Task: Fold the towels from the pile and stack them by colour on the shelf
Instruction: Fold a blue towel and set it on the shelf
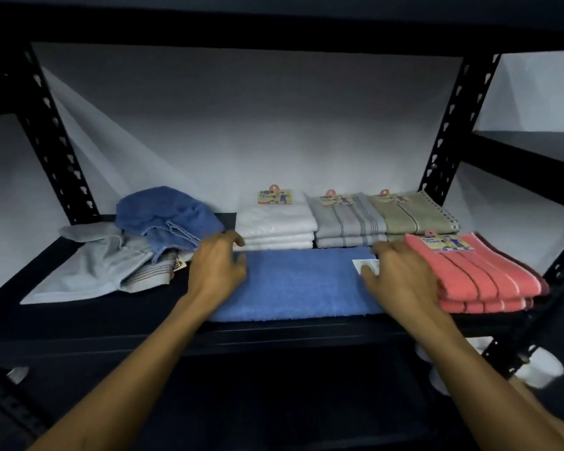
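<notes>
A folded blue towel (298, 283) lies flat at the front of the black shelf (88, 317). My left hand (217, 263) rests on its left end with relaxed fingers. My right hand (396, 271) lies on its right end, fingers touching a white paper label (360, 264). At the left sits the unfolded pile: a crumpled blue towel (163, 213) on top of a light grey towel (101, 265). Behind stand folded stacks of white towels (275, 222), grey striped towels (347, 222) and olive towels (411, 211). A stack of pink towels (482, 275) lies at the right.
Black perforated uprights (43, 125) (453, 125) frame the shelf, with a white wall behind. An upper shelf board (274, 24) spans overhead. A second black shelf unit (534, 148) stands at the right. White objects (541, 369) sit low at the right, below the shelf.
</notes>
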Available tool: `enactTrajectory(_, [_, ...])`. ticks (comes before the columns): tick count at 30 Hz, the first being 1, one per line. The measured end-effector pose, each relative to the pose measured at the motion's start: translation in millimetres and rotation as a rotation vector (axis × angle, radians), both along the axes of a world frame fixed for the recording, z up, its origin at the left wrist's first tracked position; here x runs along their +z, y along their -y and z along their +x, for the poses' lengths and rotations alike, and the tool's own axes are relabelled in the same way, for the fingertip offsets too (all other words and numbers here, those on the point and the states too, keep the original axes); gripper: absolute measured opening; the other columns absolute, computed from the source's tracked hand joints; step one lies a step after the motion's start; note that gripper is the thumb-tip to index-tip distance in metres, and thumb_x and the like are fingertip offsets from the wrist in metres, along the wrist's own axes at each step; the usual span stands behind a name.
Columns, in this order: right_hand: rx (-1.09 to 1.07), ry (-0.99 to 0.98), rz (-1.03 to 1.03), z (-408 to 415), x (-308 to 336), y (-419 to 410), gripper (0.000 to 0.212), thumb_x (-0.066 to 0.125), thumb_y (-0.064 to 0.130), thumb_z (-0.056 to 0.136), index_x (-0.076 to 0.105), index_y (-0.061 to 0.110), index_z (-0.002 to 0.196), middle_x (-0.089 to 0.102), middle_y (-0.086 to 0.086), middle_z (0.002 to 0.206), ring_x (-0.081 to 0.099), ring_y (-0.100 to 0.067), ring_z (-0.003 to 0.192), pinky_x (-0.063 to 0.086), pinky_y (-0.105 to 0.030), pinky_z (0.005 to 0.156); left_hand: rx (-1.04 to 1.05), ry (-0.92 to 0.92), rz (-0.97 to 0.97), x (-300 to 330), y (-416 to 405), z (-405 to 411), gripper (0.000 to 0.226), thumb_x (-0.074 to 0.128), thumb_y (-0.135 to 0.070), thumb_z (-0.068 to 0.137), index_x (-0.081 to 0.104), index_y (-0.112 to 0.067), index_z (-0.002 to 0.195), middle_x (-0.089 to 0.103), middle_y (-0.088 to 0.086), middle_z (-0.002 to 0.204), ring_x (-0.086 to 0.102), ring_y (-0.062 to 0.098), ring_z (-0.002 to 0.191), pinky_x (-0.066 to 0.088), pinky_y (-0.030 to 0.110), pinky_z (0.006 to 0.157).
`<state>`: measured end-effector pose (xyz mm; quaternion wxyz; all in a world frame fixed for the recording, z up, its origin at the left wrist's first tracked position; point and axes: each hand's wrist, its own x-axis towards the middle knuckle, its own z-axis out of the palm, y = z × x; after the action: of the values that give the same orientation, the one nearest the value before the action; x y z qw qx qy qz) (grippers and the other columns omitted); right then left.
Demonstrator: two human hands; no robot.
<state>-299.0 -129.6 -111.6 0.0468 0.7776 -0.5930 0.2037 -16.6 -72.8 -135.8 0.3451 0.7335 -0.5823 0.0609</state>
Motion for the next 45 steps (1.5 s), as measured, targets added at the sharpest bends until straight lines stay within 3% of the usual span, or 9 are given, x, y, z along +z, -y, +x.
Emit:
enactTrajectory(6, [0.470,-0.196,0.305,18.7,-23.9,31.5,0.061,0.035,0.054,0.100,0.029,0.023,0.153,0.020,-0.008,0.162,0.016,-0.025,0.149,0.017,-0.044,0.119,-0.282,0.232,0.560,-14.2,-8.7,-50.3,0.061,0.028,-0.059,0.099,0.020,-0.034,0.153,0.007,-0.002,0.164,0.004,0.019,0.151,0.007,0.053,0.119])
enactTrajectory(10, [0.436,-0.279,0.434,9.9,-43.7,40.5,0.067,0.015,0.063,0.098,0.000,0.034,0.156,-0.012,0.004,0.163,-0.011,-0.016,0.150,-0.005,-0.041,0.122,-0.244,0.288,0.714,-19.4,-26.1,-35.1,0.087,0.004,-0.082,0.078,-0.011,-0.040,0.152,-0.020,-0.012,0.160,-0.019,0.009,0.147,-0.014,0.046,0.119])
enactTrajectory(14, [0.430,-0.186,0.336,7.5,-46.3,37.1,0.066,0.024,0.060,0.099,0.008,0.030,0.157,-0.001,-0.006,0.165,0.005,-0.023,0.151,0.009,-0.040,0.121,-0.243,0.332,0.690,-24.3,-45.2,-6.0,0.110,0.011,-0.096,0.064,-0.016,-0.036,0.152,-0.027,-0.015,0.153,-0.024,0.002,0.142,-0.010,0.039,0.121])
enactTrajectory(19, [0.438,0.002,-0.076,-14.4,-51.6,14.2,0.070,0.033,0.066,0.088,0.065,0.009,0.115,0.066,-0.010,0.116,0.062,-0.030,0.106,0.051,-0.037,0.081,-0.324,0.219,0.441,-36.4,-72.0,23.7,0.119,0.032,-0.100,0.055,0.016,-0.034,0.154,0.001,-0.018,0.157,0.000,-0.001,0.145,0.009,0.029,0.122])
enactTrajectory(23, [0.610,-0.113,0.081,-47.8,-53.6,8.7,0.084,0.045,0.077,0.079,0.050,0.020,0.141,0.043,-0.001,0.150,0.041,-0.020,0.138,0.036,-0.034,0.109,-0.376,-0.122,0.313,-33.4,-83.0,19.9,0.080,0.079,-0.054,0.064,0.053,-0.032,0.137,0.036,-0.016,0.151,0.023,-0.005,0.143,0.020,0.025,0.120])
enactTrajectory(27, [0.738,0.048,0.239,-71.4,-49.2,17.5,0.061,0.081,0.034,0.077,0.058,0.026,0.134,0.048,0.008,0.142,0.044,-0.011,0.134,0.035,-0.029,0.112,-0.406,-0.399,0.210,-22.7,-91.0,15.1,0.036,0.079,-0.004,0.076,0.074,-0.020,0.108,0.065,-0.007,0.126,0.048,-0.003,0.128,0.036,0.024,0.112])
enactTrajectory(32, [0.695,0.601,0.191,-69.0,-22.5,8.8,0.031,0.075,0.000,0.081,0.071,0.028,0.092,0.073,0.013,0.088,0.067,-0.004,0.084,0.052,-0.019,0.079,-0.304,-0.575,-0.100,-6.2,-93.4,12.7,0.023,0.070,0.003,0.084,0.077,-0.017,0.092,0.076,-0.001,0.093,0.071,0.013,0.090,0.055,0.023,0.080])
enactTrajectory(37, [0.487,1.019,-0.064,-42.5,22.6,14.4,0.018,0.067,0.008,0.090,0.063,0.019,0.104,0.066,0.001,0.084,0.064,-0.001,0.072,0.050,-0.014,0.061,-0.139,-0.447,-0.548,28.8,-74.6,-6.1,0.021,0.059,-0.008,0.095,0.060,-0.015,0.115,0.062,-0.006,0.080,0.057,-0.001,0.065,0.045,0.015,0.061])
enactTrajectory(45, [0.202,0.275,0.246,-1.5,10.4,78.5,0.011,0.063,0.016,0.092,0.066,0.012,0.102,0.070,-0.015,0.093,0.067,-0.030,0.080,0.057,-0.043,0.075,0.032,-0.316,0.068,2.4,-14.6,33.3,0.022,0.063,-0.012,0.091,0.064,-0.009,0.113,0.062,0.008,0.088,0.062,0.030,0.088,0.043,0.031,0.069])
